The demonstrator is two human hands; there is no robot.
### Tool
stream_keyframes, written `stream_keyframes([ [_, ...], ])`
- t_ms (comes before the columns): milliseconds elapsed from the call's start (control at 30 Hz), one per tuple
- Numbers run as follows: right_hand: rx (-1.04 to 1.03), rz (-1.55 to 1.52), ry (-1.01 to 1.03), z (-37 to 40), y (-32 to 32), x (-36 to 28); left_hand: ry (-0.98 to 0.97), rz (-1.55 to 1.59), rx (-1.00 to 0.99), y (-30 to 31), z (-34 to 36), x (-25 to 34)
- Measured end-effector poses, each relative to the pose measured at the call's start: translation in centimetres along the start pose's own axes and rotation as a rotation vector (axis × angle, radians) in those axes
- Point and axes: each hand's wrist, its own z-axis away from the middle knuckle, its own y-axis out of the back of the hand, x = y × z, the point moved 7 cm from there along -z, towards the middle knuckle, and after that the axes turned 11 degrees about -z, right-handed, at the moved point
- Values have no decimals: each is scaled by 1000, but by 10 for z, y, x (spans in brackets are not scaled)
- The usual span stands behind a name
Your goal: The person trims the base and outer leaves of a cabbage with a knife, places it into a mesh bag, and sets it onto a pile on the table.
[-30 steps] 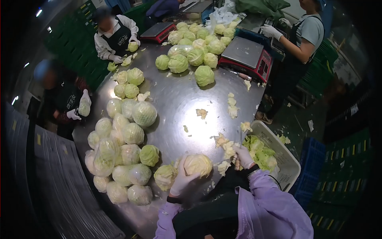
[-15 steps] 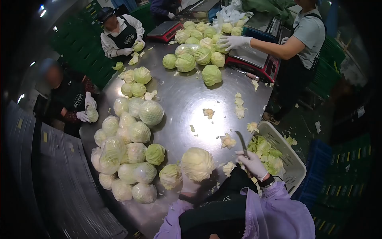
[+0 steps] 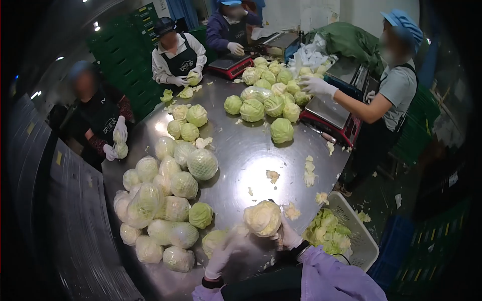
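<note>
1. Metal bench (image 3: 241, 170) under bright light, its near edge meeting the wearer's purple sleeves (image 3: 331, 273). Above this edge, the pale cabbage (image 3: 262, 218) is up close to the body, probably to keep it within easy reach of both hands.
2. The right hand (image 3: 290, 235), gloved, is beside and below the cabbage, its grip closed on the handle of a knife (image 3: 279, 242); most of the blade is hidden, perhaps kept behind the cabbage and away from the other hand. The left hand (image 3: 219, 261) is blurred on the other side; whether its grip is loose or touches the cabbage, one cannot tell.
3. A green cabbage (image 3: 213, 242) sits just beside the left hand, handy for picking up. The white basket (image 3: 372, 244), holding loose leaves (image 3: 329, 232), stands by the right arm, likely so that scraps have a short way to fall.
4. Farther left, wrapped cabbages (image 3: 143, 205) lie massed together, seemingly grouped apart from the bare ones.
5. Beyond, unwrapped cabbages (image 3: 252, 110) crowd beside a red scale (image 3: 329, 111), near a co-worker (image 3: 399, 88) reaching over it. Three more people work along the far side, before green crates (image 3: 118, 65).
</note>
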Motion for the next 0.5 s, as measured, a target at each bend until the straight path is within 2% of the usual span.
stream_keyframes([
  [67, 10, 28, -8, -17, 3, -21, -43, 81, 310, 33, 16, 17],
  [133, -102, 118, -53, -26, -6, -36, -79, 51, 489, 64, 29, 8],
  [167, 123, 197, 61, -40, -3, -49, -80, 47, 567, 76, 34, 1],
  [200, 171, 61, 149, -65, 0, -62, -75, 55, 576, 84, 36, -7],
  [233, 21, 192, 269, -62, -29, -78, -75, 42, 647, 95, 42, -16],
  [267, -8, 104, 292, -69, -37, -90, -64, 30, 726, 103, 51, -26],
  [333, 148, 128, 458, -91, -17, -118, -38, -11, 796, 112, 61, -35],
  [400, 52, 23, 520, -92, -41, -131, 25, -97, 861, 119, 72, -55],
  [467, 101, 274, 484, -93, -38, -124, 15, -196, 910, 115, 78, -63],
  [500, 124, 372, 393, -88, -45, -107, 34, -194, 911, 113, 76, -73],
])
